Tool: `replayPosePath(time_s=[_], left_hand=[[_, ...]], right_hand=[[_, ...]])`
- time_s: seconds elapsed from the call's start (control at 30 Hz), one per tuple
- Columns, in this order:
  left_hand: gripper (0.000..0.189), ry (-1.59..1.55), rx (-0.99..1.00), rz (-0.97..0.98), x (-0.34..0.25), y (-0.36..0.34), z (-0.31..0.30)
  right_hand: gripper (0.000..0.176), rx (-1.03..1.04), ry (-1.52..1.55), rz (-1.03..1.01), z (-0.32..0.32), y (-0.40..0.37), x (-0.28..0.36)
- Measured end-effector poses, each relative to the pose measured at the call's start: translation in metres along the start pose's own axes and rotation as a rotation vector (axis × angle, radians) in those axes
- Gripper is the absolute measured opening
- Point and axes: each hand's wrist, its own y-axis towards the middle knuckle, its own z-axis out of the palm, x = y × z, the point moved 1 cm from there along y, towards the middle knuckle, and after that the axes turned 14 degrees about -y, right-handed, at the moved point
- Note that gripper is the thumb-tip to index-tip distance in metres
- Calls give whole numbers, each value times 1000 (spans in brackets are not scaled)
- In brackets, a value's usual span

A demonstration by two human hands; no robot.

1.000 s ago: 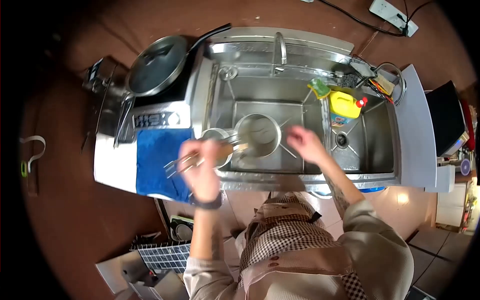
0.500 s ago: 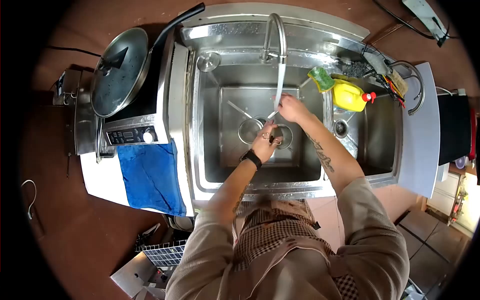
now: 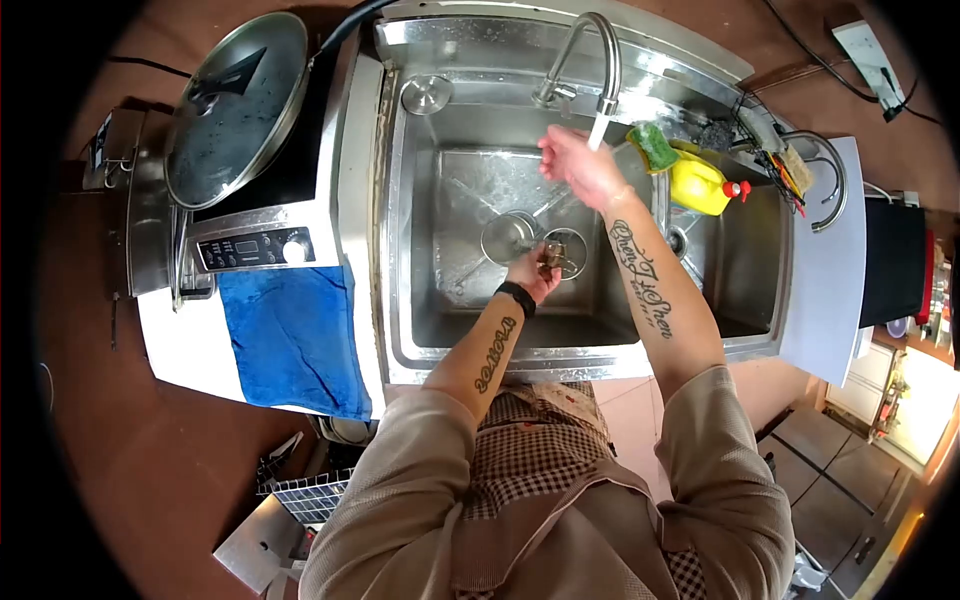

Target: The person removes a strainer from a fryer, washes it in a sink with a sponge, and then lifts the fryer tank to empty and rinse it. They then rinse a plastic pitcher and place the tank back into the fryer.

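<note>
At the near edge, a checked apron (image 3: 545, 460) hangs against the sink's front rim. Past it, the left hand (image 3: 533, 275), with a black wristband (image 3: 516, 297) behind it, reaches low into the larger sink basin (image 3: 425, 290). Its fingers clasp a wire-looped metal utensil (image 3: 555, 254). The utensil sits at the fingertips, its loops sticking out past the thumb side, over the mouth of a round metal pot (image 3: 578, 264). It looks thin and shiny, with brownish glints; it is too small to tell its exact kind, or whether it touches the pot. Just left of that pot stands a second metal pot (image 3: 495, 243); both are silvery, round and open-topped.

Off to the left, a blue cloth (image 3: 292, 335) lies flat on the counter in front of an induction cooker (image 3: 262, 250).

Farther in, the right hand (image 3: 580, 165) is raised over the basin, fingers loosely curled, grasping nothing visible. A water stream (image 3: 599, 132) meets it from the curved tap (image 3: 612, 75). To its right, a green-and-yellow sponge (image 3: 654, 147) lies beside a yellow bottle (image 3: 697, 185) with a red cap. Far left, a lidded frying pan (image 3: 235, 120) rests on the cooker.
</note>
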Motion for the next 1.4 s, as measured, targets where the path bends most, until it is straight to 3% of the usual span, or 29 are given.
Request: replayPosePath(time_s=[0.1,0.13,0.17,0.23,0.33,0.43,0.47,0.53,0.6,0.63,0.67,0.77,0.8,0.93,1.0,1.03,1.07,1.1,1.17,1.23,1.27,1.3,1.37,1.4], left_hand=[[19,80,60,111,-9,-18,2],[20,144,95,160,-11,-21,5],[19,163,10,189,-10,-23,7],[18,172,83,119,-1,-30,10],[12,206,167,90,8,-14,-6],[8,519,17,115,19,-33,-7],[17,501,-86,187,27,-48,1],[28,646,-56,304,34,-72,8],[49,832,36,336,30,-91,12],[50,881,63,388,32,-93,6],[48,1016,61,509,36,-98,-2],[45,1382,14,931,41,-109,-7],[45,1492,-7,1082,41,-111,-7],[46,1520,5,1342,48,-146,25],[39,1352,46,1095,29,-142,25],[36,1264,67,970,24,-142,30],[28,923,117,837,20,-136,34],[20,939,8,698,14,-140,45],[23,1427,-60,1196,4,-119,36],[27,1676,-58,1361,16,-141,52],[27,1660,-82,1298,24,-150,55],[28,1676,21,1370,24,-149,47],[28,1684,-29,1338,31,-154,44],[28,1666,-54,1336,31,-152,43]], right_hand=[[22,167,-129,-20,-6,4,-6],[25,216,-321,24,-9,8,-17],[28,257,-507,68,-10,9,-34],[47,463,-1068,-154,-11,1,-63],[59,438,-1225,137,-26,-35,-79],[58,833,-1380,251,-63,-42,-95],[57,814,-1423,235,-74,-47,-102],[55,762,-1512,210,-98,-62,-127],[63,330,-1403,90,-115,-64,-162],[67,120,-1333,35,-118,-66,-164],[70,62,-1100,216,-121,-55,-164],[67,-197,139,134,-87,-67,-153],[67,-77,404,152,-80,-68,-144],[68,78,329,-114,-65,-48,-141],[64,138,247,-167,-63,-41,-134],[60,174,379,-166,-64,-37,-130],[57,213,508,-156,-63,-35,-128],[54,250,637,-146,-64,-35,-127],[57,74,343,-77,-58,-38,-90],[63,-84,-86,1,-50,-35,-48],[69,-46,-74,-34,-53,-21,-44],[73,-144,-116,-30,-55,-4,-47],[83,-336,-200,-31,-49,32,-50],[84,-374,-242,-42,-34,15,-30]])
